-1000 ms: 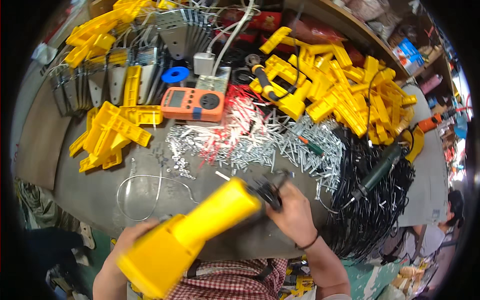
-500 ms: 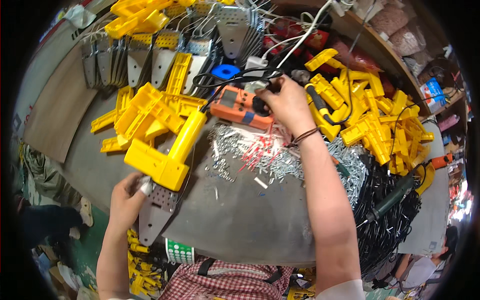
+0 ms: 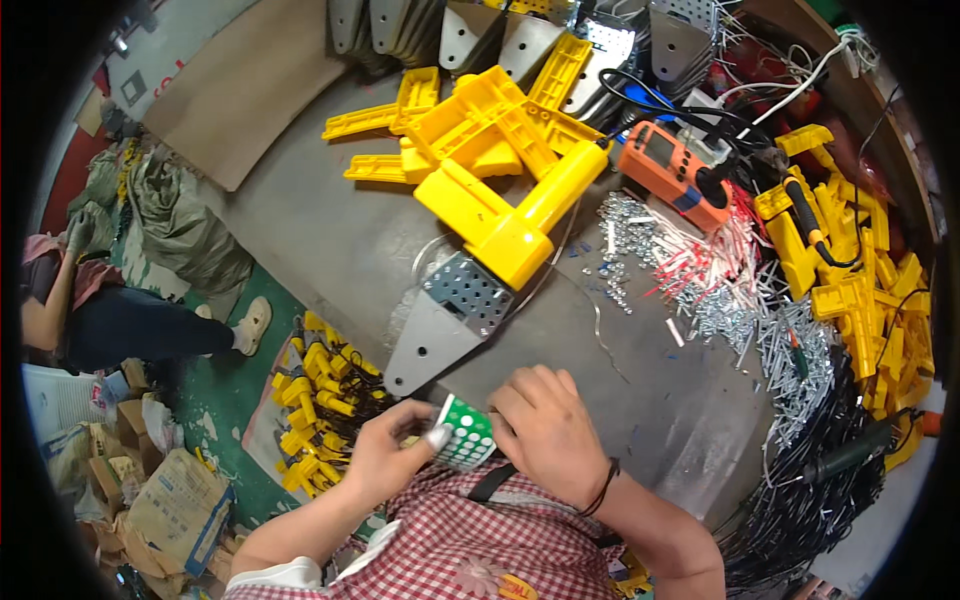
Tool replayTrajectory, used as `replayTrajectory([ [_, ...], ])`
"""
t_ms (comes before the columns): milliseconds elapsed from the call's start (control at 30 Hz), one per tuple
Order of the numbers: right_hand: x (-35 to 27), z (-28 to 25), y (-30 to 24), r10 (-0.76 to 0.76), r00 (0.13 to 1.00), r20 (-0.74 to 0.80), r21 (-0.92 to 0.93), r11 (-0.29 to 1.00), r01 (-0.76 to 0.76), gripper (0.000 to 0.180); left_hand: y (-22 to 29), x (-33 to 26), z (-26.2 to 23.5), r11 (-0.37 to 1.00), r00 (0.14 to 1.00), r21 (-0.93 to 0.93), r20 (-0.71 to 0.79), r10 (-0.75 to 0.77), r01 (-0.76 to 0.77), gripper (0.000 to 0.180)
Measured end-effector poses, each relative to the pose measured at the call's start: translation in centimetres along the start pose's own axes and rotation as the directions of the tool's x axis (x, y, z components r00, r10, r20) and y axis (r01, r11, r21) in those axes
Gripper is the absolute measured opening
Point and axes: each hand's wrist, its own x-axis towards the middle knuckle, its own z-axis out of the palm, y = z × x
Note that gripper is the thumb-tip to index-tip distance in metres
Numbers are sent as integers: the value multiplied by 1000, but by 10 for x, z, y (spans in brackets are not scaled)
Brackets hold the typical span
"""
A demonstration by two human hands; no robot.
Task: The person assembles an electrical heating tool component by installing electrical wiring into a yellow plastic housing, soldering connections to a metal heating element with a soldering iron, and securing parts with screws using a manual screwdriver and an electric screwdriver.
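Now, in the head view, both hands are down at the near edge of the grey table (image 3: 330,240), close to the person's chest. Half a second ago the right hand was far out at the orange meter and the left hand was holding the yellow tool by its metal plate; now neither hand touches them. The yellow tool (image 3: 520,215) lies on the table with its grey perforated plate (image 3: 440,325) pointing toward the person, and the orange meter (image 3: 672,172) rests well apart, beside the loose screws (image 3: 720,300). This probably means the tool is set down and the work passes to a small sheet of green labels (image 3: 465,432).

The left hand (image 3: 385,465) is half closed, its thumb and fingertips pinching the left edge of the sheet. The right hand (image 3: 545,440) is curled loosely, its fingers (image 3: 515,400) bent over the right edge; whether it grips or only touches cannot be told.
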Motion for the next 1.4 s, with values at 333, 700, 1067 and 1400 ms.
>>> replayTrajectory([
  [333, 12, 15, -9, -104, 992, -72, 51, 993, 108, 18, -12, 10, 4, 949, 959, 182, -65, 275, -259, 20],
  [700, 15, 12, -18, -127, 991, -31, -49, 991, 126, 14, -19, 11, 12, 987, 989, -64, -26, 149, -150, 20],
  [1067, 19, 5, -9, -95, 995, 43, 34, 995, 93, 13, -15, 10, 10, 971, 978, 125, -22, 208, -203, 20],
  [1400, 43, -7, -3, -91, 957, 276, 255, 967, 19, 12, -15, 4, 2, 988, 994, -106, -12, 109, -110, 25],
])
